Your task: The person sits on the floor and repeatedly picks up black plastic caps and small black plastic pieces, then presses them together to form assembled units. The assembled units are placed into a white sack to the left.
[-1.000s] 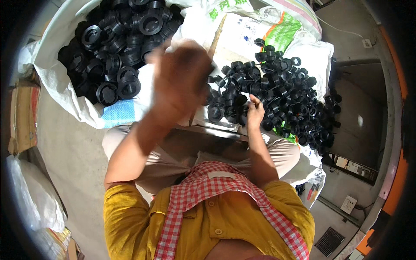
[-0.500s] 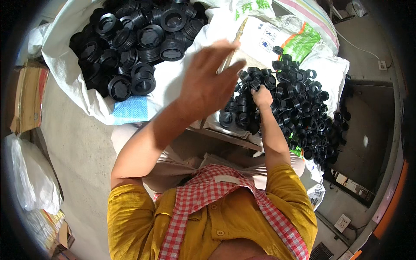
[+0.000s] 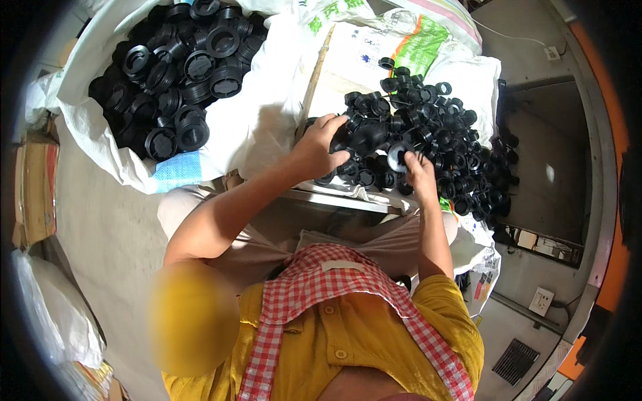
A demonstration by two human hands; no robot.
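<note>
My right hand (image 3: 420, 175) pinches a round black plastic cap (image 3: 397, 158) whose face catches the light, at the near side of a heap of small black caps (image 3: 461, 123). To its left, my left hand (image 3: 319, 148) reaches over the heap's left edge with thumb and fingers spread apart. Just beyond those fingertips is a dark round piece (image 3: 369, 138), smeared by motion; whether the fingers touch it I cannot tell. Larger threaded black caps (image 3: 200, 65) fill an open white woven sack (image 3: 83, 110) at the far left.
A thin wooden stick (image 3: 317, 72) lies between the sack and the heap. White and green printed sacking (image 3: 421, 47) lies under and behind the heap. A metal edge (image 3: 341, 199) runs in front of my legs. Cardboard (image 3: 37, 190) and a plastic bag (image 3: 50, 307) stand at the left.
My left hand has come down and nearer to the heap. The right hand has drawn back toward me, and a shiny cap now shows in its fingers. The whole view has shifted a little.
</note>
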